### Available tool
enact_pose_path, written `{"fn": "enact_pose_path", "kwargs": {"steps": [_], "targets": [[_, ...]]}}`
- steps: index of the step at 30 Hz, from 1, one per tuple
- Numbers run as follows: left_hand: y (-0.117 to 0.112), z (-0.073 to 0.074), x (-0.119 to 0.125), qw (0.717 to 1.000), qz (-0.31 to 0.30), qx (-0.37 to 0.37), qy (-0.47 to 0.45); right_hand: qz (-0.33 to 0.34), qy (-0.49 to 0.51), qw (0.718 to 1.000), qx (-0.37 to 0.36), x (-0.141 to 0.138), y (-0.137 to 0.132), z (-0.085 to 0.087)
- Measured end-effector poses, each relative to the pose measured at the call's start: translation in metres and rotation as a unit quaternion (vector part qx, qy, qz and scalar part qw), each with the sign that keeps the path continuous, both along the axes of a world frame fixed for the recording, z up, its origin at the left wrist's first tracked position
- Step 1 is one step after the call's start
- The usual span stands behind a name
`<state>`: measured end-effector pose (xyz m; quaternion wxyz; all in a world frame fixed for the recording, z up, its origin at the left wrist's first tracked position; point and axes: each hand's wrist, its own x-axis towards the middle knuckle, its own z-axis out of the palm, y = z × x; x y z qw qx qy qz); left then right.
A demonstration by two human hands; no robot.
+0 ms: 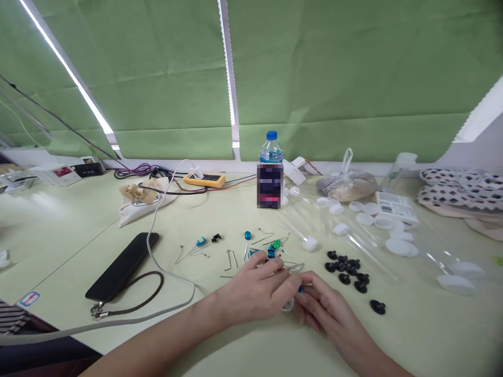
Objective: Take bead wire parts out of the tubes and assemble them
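Note:
My left hand [261, 288] is curled above the table, its fingers bent near small metal and colored parts. My right hand [328, 309] meets it, thumb and fingers pinched on a small blue part [301, 289], mostly hidden. What the left fingers grip is covered by the hand. A white round piece [288, 305] shows beneath the left hand. Just beyond the hands lie a green part [276, 244], blue parts [271, 251] and bent metal wires [232, 258]. A blue bead-like piece [247, 235] sits farther back.
Several black disc-shaped pieces [346, 266] lie at right, near clear tubes with white caps [401, 247]. A water bottle [271, 152] stands behind. At left are a black phone [122, 267] with a strap, a grey cable [173, 303] and a yellow power strip [205, 180].

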<state>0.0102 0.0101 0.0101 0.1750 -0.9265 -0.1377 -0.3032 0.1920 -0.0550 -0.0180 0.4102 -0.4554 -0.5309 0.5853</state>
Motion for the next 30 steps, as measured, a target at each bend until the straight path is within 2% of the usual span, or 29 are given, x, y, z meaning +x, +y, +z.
{"fn": "enact_pose_path", "kwargs": {"steps": [2,4,6,7,8,10,12,13,14,15,16,20,23,26,30], "targets": [[0.002,0.004,-0.003,0.996,0.004,0.006,-0.085,0.007,0.027,1.0,-0.01,0.001,0.001,0.0],[0.004,0.008,-0.006,0.98,0.004,-0.051,-0.192,0.018,0.063,0.998,-0.019,0.002,0.002,-0.002],[0.005,0.011,-0.007,0.948,-0.012,-0.194,-0.253,0.032,0.096,0.994,-0.03,0.001,0.002,-0.003],[0.005,0.011,-0.007,0.924,-0.029,-0.286,-0.253,0.039,0.108,0.993,-0.034,0.0,0.001,-0.004],[0.005,0.011,-0.005,0.891,-0.047,-0.378,-0.247,0.046,0.117,0.991,-0.039,-0.001,0.0,-0.003],[0.003,0.008,0.001,0.799,-0.076,-0.531,-0.272,0.049,0.128,0.99,-0.043,-0.003,-0.003,-0.002],[0.0,0.003,0.007,0.695,-0.086,-0.622,-0.35,0.039,0.129,0.99,-0.043,-0.003,-0.005,0.0],[-0.002,0.0,0.01,0.652,-0.085,-0.65,-0.381,0.031,0.127,0.99,-0.044,-0.003,-0.006,0.002],[-0.003,-0.002,0.012,0.622,-0.084,-0.672,-0.392,0.025,0.122,0.991,-0.043,-0.003,-0.007,0.002],[-0.005,-0.004,0.013,0.609,-0.083,-0.689,-0.383,0.023,0.117,0.992,-0.038,-0.003,-0.008,0.003],[-0.007,-0.006,0.014,0.611,-0.084,-0.698,-0.364,0.022,0.11,0.993,-0.031,-0.003,-0.008,0.003],[-0.014,-0.008,0.015,0.668,-0.092,-0.662,-0.326,0.018,0.078,0.997,0.004,-0.003,-0.011,0.001],[-0.017,-0.005,0.015,0.674,-0.104,-0.646,-0.343,0.0,0.044,0.999,0.03,-0.003,-0.012,0.0],[-0.015,0.002,0.014,0.645,-0.116,-0.662,-0.363,-0.085,-0.014,0.993,0.084,0.0,-0.012,-0.002],[-0.009,0.009,0.009,0.541,-0.109,-0.756,-0.352,-0.206,-0.132,0.954,0.171,0.01,-0.009,-0.002]]}}
